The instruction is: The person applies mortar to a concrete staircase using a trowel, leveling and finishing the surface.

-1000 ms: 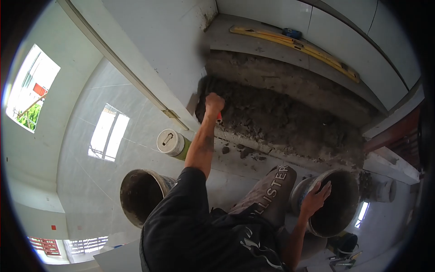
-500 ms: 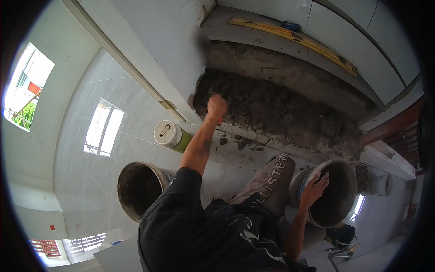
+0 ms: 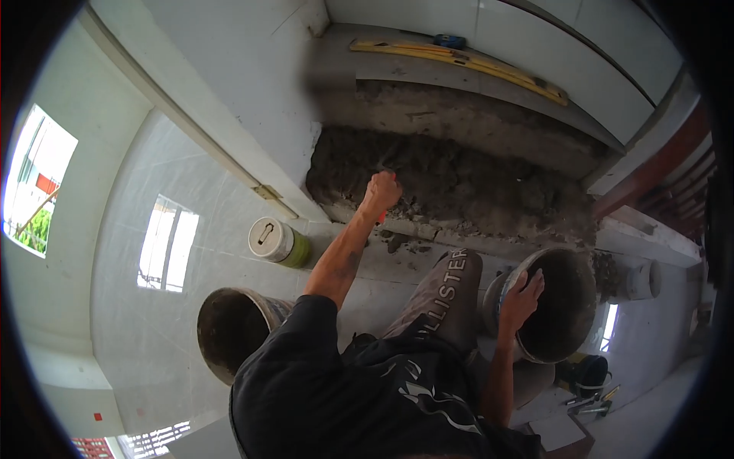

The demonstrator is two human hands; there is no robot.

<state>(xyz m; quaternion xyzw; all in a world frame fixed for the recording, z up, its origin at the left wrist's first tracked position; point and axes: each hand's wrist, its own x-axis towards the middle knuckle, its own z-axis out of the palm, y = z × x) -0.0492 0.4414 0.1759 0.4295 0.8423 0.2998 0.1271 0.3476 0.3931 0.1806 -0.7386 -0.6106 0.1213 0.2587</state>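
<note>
Low over the dark wet mortar (image 3: 474, 180), my left hand (image 3: 382, 191) is closed round a red handle (image 3: 381, 217); the rest of the tool is hidden or too dark to make out. The mortar fills a recess behind a rough ledge. On the right, my right hand (image 3: 521, 303) rests with its fingers apart on the near left rim of a large bucket (image 3: 562, 306), whose inside is dark.
A yellow level (image 3: 459, 65) and a blue tape measure (image 3: 449, 40) lie on the step behind. Left of me stand a lidded bucket (image 3: 271, 239) and a large bucket (image 3: 237, 329). Mortar crumbs (image 3: 397, 243) lie before the ledge. Tools (image 3: 592, 404) lie at lower right.
My left hand has moved right over the mortar, and more of the red handle shows. My right hand stays at the bucket rim. The camera view has shifted a little.
</note>
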